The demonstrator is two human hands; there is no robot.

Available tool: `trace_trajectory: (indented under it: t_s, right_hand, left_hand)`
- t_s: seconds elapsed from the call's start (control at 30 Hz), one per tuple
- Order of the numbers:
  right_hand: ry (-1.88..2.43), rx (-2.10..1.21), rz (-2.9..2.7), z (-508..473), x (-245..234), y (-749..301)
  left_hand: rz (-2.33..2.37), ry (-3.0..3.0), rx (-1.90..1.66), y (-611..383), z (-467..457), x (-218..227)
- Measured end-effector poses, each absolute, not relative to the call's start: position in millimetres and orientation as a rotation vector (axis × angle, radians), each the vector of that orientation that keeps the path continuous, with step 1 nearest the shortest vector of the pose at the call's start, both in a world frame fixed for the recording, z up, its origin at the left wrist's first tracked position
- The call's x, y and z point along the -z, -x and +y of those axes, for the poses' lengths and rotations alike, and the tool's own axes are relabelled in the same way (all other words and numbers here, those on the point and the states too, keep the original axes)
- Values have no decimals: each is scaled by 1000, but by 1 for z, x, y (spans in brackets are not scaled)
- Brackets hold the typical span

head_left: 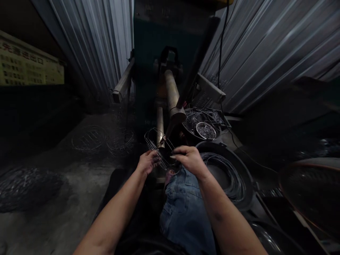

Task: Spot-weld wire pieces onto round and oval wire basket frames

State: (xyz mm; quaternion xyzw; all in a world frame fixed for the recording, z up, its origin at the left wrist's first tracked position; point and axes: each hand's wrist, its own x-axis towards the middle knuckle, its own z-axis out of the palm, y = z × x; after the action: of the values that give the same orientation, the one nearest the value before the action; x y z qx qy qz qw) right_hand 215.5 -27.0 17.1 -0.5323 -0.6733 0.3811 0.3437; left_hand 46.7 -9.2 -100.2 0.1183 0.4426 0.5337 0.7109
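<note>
A wire rack (152,142) with rounded ends and several parallel wires is tilted between my hands, at the electrode tips of a spot welder (172,92). My left hand (147,162) has its fingers closed round the rack's left side. Over the rack's right side is my right hand (190,159), thumb and fingers pinched at the wire; whether a small piece is also in that pinch I cannot make out. The upper electrode's point meets the lower electrode (160,129) close to the wires.
Right of the welder stand a basin of loose wire pieces (204,122) and a black tub (245,173) holding wire rings (233,177). Wire racks (90,138) lie on the floor at left, near a dark wire pile (26,187). A yellow crate (29,65) is at far left.
</note>
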Motion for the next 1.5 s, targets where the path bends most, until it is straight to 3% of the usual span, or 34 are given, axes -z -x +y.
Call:
trace_trajectory:
  t_s: [0.97, 1.23, 1.5]
  right_hand:
    - [1430, -868, -2051, -23, -34, -232]
    - [1364, -1133, -1909, -19, -36, -233]
    - [1324, -1060, -1957, -19, -31, -232]
  left_hand:
    - [1187, -343, -1061, -60, -4, 75]
    - [1185, -390, -1044, -58, -2, 79]
    - [1133, -394, -1071, -55, 2, 85]
